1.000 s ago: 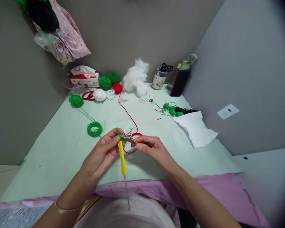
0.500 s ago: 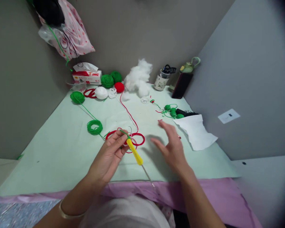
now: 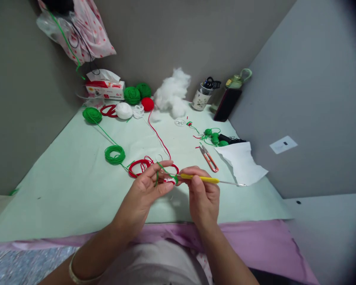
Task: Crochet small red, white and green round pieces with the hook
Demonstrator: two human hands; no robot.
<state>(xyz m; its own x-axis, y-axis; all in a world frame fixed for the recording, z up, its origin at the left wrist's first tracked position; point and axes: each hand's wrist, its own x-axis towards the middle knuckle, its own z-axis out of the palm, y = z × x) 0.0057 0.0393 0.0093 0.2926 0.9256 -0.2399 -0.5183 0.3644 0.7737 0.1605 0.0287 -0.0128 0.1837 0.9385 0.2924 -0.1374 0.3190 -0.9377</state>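
My left hand (image 3: pixel 145 188) pinches a small crochet piece (image 3: pixel 170 180) in green, white and red, and green yarn runs over its raised fingers. In my right hand (image 3: pixel 204 194) is a crochet hook (image 3: pixel 206 179) with a yellow handle, gripped between thumb and fingers and lying nearly level. One metal end of the hook points into the green edge of the piece; the other sticks out to the right. Behind the hands lies a loop of red yarn (image 3: pixel 135 168). A coil of green yarn (image 3: pixel 114 154) rests to the left. Fingers partly hide the crochet piece.
Thread snips (image 3: pixel 209 159) lie beside a white paper sheet (image 3: pixel 245 162) on the right. Further back are small green pieces (image 3: pixel 215 138), white stuffing (image 3: pixel 173 95), a red yarn ball (image 3: pixel 147 104), a tissue box (image 3: pixel 105 90), a pen cup (image 3: pixel 202 98) and a dark phone (image 3: pixel 228 104).
My right hand has come left and taken hold of the hook, which has turned from slanting down to nearly level. The snips, hidden before, now show. The view has shifted slightly.
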